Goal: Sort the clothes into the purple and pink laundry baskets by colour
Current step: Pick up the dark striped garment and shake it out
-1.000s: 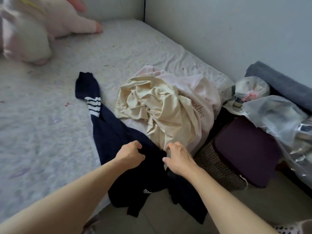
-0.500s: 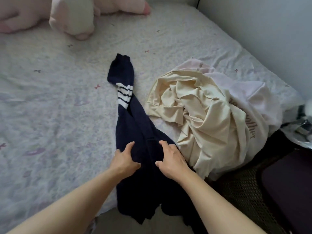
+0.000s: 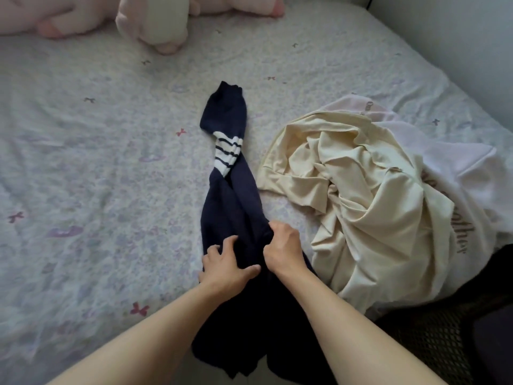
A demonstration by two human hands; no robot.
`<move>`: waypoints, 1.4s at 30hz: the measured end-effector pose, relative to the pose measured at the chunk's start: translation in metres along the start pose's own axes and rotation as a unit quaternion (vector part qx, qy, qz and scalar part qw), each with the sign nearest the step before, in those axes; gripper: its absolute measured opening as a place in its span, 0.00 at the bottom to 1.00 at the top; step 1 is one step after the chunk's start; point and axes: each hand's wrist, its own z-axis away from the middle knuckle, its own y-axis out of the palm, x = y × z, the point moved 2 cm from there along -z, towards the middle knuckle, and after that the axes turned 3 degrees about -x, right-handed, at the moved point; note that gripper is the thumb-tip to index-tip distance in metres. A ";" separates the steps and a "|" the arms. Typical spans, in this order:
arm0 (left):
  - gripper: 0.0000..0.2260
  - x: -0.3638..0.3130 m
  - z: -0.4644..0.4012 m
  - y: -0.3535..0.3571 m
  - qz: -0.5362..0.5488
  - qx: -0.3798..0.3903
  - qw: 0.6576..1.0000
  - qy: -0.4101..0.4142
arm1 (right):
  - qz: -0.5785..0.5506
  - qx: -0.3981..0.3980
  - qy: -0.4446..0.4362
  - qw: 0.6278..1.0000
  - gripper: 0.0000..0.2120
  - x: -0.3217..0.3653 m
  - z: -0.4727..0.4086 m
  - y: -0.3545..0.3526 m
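Just one cam, head-mounted, wide-angle, looking fwd and down over the bed [image 3: 97, 162] from its near edge. Pretty close in, forearms enter from the bottom, wall [image 3: 458, 37] top right.

A navy garment [image 3: 230, 215] with white stripes on its cuff lies stretched lengthwise on the bed, its lower end hanging over the edge. Just right of it, a crumpled cream garment [image 3: 369, 201] rests atop a pale pink one [image 3: 466, 173].
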 end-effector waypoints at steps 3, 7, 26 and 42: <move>0.39 -0.009 0.005 -0.008 0.228 0.008 0.974 -0.011 | -0.136 0.043 0.052 0.988 0.11 0.006 0.009 -0.016; 0.31 -0.019 0.019 -0.015 0.281 -0.017 0.955 -0.094 | -0.222 0.085 0.051 0.970 0.07 0.024 0.029 -0.033; 0.12 -0.073 0.132 -0.202 0.483 -0.089 0.871 -0.016 | -0.360 -0.074 -0.015 0.930 0.08 0.134 0.115 -0.189; 0.06 -0.125 0.261 -0.337 0.535 -0.057 0.832 0.137 | -0.313 -0.390 -0.050 0.865 0.09 0.183 0.259 -0.362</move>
